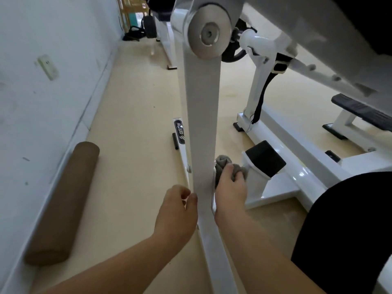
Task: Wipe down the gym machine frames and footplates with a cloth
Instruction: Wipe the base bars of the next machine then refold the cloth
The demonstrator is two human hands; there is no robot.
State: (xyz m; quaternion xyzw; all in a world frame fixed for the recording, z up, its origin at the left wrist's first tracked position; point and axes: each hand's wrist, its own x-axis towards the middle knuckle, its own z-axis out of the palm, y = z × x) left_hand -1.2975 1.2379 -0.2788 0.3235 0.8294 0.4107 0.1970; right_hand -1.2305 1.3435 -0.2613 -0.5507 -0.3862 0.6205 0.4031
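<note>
Gripping the bunched grey cloth (222, 164), the right hand (231, 189) presses it against the right edge of the upright frame bar (201, 124). The bar's length runs straight upward. The left hand (176, 211), fingers (187, 195) loosely curled and empty, rests on its left edge.

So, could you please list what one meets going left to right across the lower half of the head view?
Wall, brown roll, left hand, white frame bar, right hand holding the cloth, black-capped post, dark-clad leg.
</note>
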